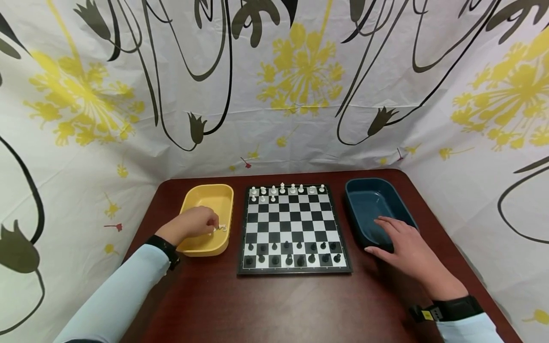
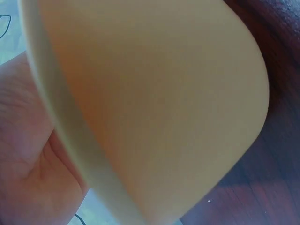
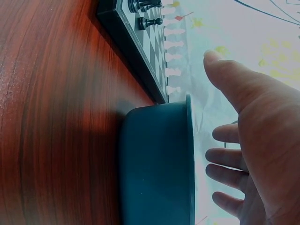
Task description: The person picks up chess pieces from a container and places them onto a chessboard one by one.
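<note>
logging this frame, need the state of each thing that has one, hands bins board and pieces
left hand: over the yellow bin, fingers pinching a white piece
right hand: open, fingers spread on the blue bin's near rim
yellow bin: upright, left of the board
blue bin: upright, looks empty
chessboard: flat; black pieces fill near rows, white pieces in far rows, gaps in their second row
</note>
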`<move>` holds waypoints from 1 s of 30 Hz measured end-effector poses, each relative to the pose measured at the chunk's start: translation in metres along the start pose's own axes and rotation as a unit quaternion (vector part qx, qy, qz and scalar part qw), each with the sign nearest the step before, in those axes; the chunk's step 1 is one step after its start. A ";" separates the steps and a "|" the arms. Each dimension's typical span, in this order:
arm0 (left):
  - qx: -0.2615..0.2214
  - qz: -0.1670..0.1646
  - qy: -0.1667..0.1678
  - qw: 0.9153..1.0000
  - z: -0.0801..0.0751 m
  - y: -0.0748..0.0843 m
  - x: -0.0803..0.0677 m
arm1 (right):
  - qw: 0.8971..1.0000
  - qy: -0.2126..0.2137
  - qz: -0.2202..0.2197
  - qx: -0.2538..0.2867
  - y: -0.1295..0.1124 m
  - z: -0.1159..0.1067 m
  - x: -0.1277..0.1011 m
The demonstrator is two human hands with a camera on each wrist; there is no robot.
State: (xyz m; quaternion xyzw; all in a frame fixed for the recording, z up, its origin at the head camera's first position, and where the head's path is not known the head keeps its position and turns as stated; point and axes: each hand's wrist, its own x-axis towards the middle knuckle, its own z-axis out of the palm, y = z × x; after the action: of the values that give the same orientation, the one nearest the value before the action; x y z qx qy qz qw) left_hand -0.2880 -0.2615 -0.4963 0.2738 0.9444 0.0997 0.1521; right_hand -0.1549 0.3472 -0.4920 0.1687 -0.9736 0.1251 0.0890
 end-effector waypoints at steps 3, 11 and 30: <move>-0.004 -0.003 -0.002 1.000 -0.001 0.000 -0.001 | 1.000 -0.002 0.000 0.003 0.000 0.000 0.000; -0.015 -0.019 0.008 1.000 -0.013 -0.001 -0.001 | 1.000 0.008 -0.003 -0.001 0.000 0.001 0.000; 0.013 -0.025 0.072 0.997 -0.052 0.003 -0.009 | 1.000 0.006 -0.007 -0.004 0.002 -0.002 0.001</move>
State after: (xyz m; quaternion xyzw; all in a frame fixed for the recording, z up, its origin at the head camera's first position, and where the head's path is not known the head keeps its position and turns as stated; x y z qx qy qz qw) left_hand -0.2974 -0.2695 -0.4453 0.2439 0.9608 0.1026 0.0823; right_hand -0.1564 0.3491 -0.4905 0.1741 -0.9725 0.1215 0.0962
